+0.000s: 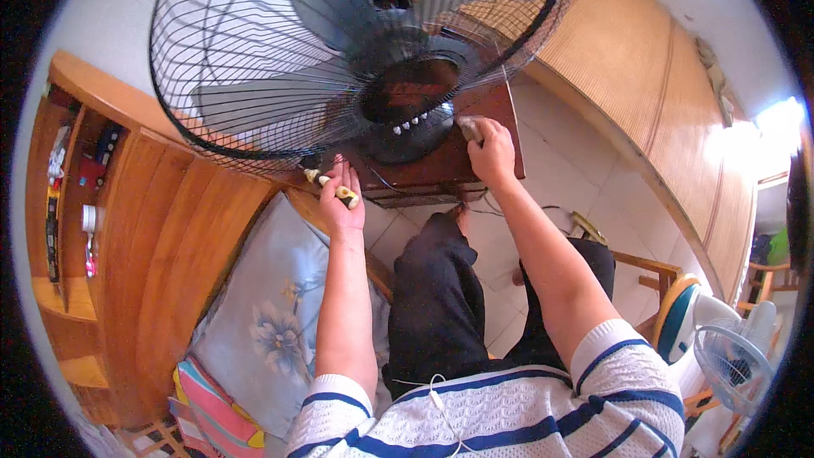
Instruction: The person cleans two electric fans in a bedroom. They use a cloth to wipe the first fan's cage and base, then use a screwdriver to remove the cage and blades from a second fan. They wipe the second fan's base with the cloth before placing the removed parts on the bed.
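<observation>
A large black electric fan (pixel 381 63) with a wire cage and grey blades stands before me on a dark reddish-brown cabinet (pixel 502 140). My left hand (pixel 343 194) is palm up below the cage's lower edge, holding a small yellow-and-black handled tool (pixel 345 194) whose exact kind I cannot tell. To the right of the fan's round base (pixel 407 143), my right hand (pixel 493 149) grips a crumpled greyish cloth or wipe (pixel 470 127) over the cabinet top. White buttons (pixel 410 123) line the base.
A wooden headboard with shelves (pixel 159 203) and a flowered pillow (pixel 273 318) lie left. Cables (pixel 502 210) trail on the tiled floor (pixel 572 159). At the right are a bamboo-mat-covered panel (pixel 623 76), a wooden chair arm (pixel 645 264) and a small fan (pixel 731 362).
</observation>
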Motion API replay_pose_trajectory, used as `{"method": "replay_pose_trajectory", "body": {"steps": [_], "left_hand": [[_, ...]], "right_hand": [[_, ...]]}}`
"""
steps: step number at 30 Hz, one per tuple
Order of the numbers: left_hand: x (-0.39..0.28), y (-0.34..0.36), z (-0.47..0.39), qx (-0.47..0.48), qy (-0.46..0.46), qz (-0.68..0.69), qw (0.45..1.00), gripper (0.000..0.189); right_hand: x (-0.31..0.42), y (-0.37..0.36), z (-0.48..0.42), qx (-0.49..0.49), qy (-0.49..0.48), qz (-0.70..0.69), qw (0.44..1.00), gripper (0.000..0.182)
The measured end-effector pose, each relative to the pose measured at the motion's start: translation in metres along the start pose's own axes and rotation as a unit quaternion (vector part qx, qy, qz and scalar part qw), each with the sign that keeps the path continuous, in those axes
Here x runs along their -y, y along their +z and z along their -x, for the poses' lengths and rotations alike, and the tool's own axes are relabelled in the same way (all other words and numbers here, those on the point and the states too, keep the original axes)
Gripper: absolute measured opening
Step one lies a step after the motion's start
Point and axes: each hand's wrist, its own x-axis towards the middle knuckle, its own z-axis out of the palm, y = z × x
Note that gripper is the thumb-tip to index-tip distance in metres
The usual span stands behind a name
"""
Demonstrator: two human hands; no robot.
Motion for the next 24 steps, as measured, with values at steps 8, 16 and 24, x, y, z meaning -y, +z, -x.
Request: {"method": "replay_pose_trajectory", "body": {"steps": [8, 16, 24], "left_hand": [[-0.003, -0.005, -0.066, -0.02, 0.007, 0.018, 1.0, 0.014], [0.011, 0.001, -0.084, 0.043, -0.011, -0.01, 0.999, 0.007], [0.022, 0.043, -0.048, 0.096, -0.024, -0.032, 0.995, 0.009]], "right_hand": [[-0.006, 0.01, -0.04, 0.111, 0.021, -0.032, 0.993, 0.035], [-0.021, 0.017, -0.076, 0.341, 0.013, -0.114, 0.933, 0.027], [-0.024, -0.004, -0.064, 0.315, 0.058, -0.12, 0.94, 0.03]]}}
